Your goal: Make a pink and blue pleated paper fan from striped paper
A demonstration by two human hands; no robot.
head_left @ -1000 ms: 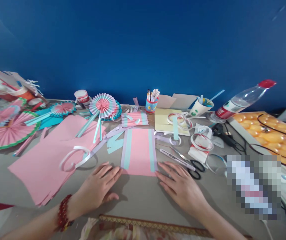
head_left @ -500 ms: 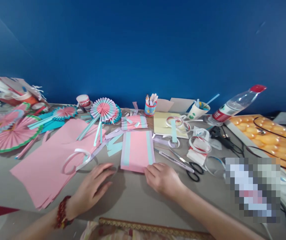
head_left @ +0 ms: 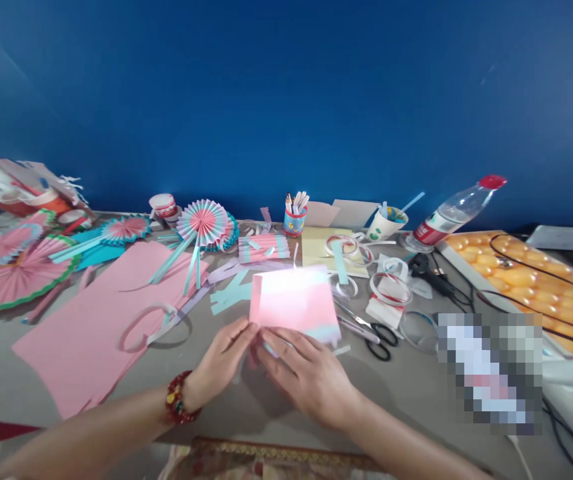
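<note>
Left hand (head_left: 219, 363) pinches the near left corner of a pink striped sheet (head_left: 291, 303) in front of the person — the right hand (head_left: 311, 380), fingers close together, grips its near edge, thumb hidden. Scissors (head_left: 374, 329) lie just right, pink paper (head_left: 76, 333) left — a pleated piece (head_left: 261, 253) beyond.

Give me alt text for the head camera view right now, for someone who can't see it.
A left hand in a beaded bracelet and a right hand hold a pink sheet with pale blue bands over a gray table. Around lie pink paper, pleated fans, scissors and tape rolls; a red-capped bottle stands right, before a blue wall.
</note>
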